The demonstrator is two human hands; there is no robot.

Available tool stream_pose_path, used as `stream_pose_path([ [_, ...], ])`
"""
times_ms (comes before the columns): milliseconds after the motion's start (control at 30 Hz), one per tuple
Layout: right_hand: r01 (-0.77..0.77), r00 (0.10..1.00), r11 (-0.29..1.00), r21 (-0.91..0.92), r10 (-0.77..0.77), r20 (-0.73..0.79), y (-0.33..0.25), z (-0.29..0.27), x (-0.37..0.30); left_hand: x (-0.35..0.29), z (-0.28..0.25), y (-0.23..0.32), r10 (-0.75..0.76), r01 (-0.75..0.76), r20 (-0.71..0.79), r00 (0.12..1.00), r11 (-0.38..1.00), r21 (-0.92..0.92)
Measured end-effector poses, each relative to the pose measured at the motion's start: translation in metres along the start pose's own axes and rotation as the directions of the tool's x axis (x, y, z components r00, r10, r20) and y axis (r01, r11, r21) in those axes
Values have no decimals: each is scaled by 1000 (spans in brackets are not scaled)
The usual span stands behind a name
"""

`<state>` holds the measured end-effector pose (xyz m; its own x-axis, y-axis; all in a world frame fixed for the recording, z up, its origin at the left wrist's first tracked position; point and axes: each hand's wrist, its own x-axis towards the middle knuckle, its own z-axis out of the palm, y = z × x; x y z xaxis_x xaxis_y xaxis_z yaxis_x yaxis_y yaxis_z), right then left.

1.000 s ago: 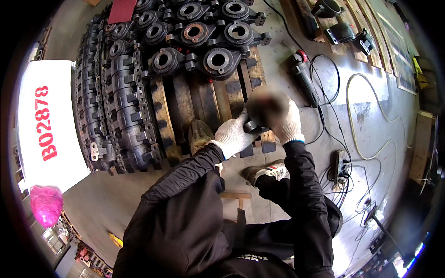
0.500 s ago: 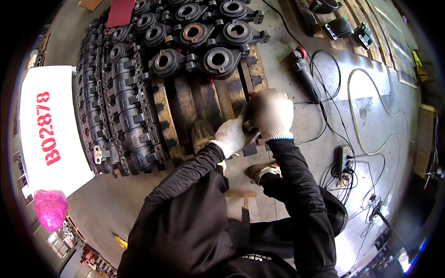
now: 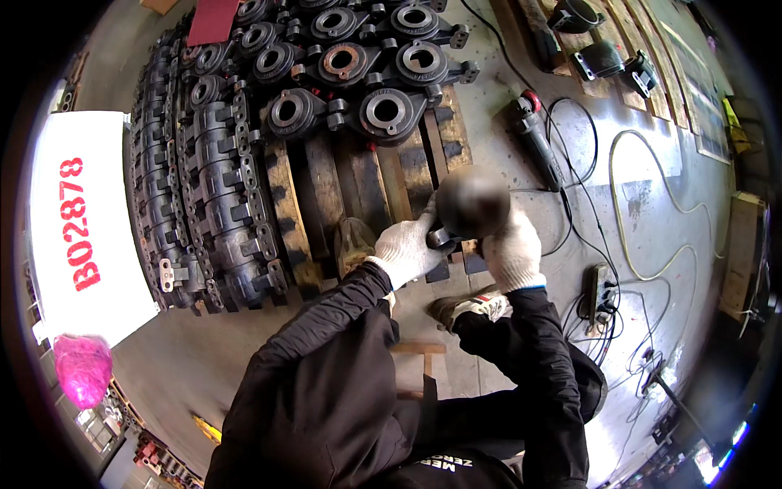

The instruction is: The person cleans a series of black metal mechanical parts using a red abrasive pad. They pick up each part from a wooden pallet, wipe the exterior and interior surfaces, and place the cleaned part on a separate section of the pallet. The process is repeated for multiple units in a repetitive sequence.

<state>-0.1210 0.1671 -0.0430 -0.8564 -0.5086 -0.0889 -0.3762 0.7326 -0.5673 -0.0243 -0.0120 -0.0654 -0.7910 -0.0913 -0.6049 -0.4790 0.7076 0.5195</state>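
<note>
We hold a dark round metal part (image 3: 471,202) up in front of us with both hands, above the near end of a wooden pallet (image 3: 383,183); much of the part is blurred, so we cannot tell its exact shape. Our left hand (image 3: 405,248), in a white work glove, is closed on its lower left side, the fingers wrapped around a small ring-like edge at the bottom. Our right hand (image 3: 511,253), gloved the same way, is clamped on its lower right side from beneath. The two hands sit close together, with the part between them. Both arms are in black sleeves. On the far half of the pallet lie rows of dark cast bearing housings (image 3: 358,77), some with rusty bores, and more housings (image 3: 208,179) stand stacked on edge along its left side. An angle grinder (image 3: 538,138) lies on the concrete floor (image 3: 652,187) just to the right of the pallet, its black cord trailing toward a power strip (image 3: 599,289) near our right elbow. A yellowish cable (image 3: 623,228) loops across the floor beyond it. Our shoe (image 3: 468,308) shows below the hands. A white sheet (image 3: 77,220) lies well to the left, with a pink bag (image 3: 81,368) near its lower corner.
</note>
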Motion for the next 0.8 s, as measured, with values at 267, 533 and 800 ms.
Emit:
stream_pose_path([
  [267,215,973,960,-181,-194,125,-20,-1,20,9,9,-12,47,-48,-44,998,998,-30],
  [533,122,981,973,-197,-88,175,-19,-3,21,4,22,-13,50,-46,-81,995,998,52],
  [800,53,982,991,-126,-29,186,-21,3,5,-2,23,-17,38,-34,-37,999,994,103],
])
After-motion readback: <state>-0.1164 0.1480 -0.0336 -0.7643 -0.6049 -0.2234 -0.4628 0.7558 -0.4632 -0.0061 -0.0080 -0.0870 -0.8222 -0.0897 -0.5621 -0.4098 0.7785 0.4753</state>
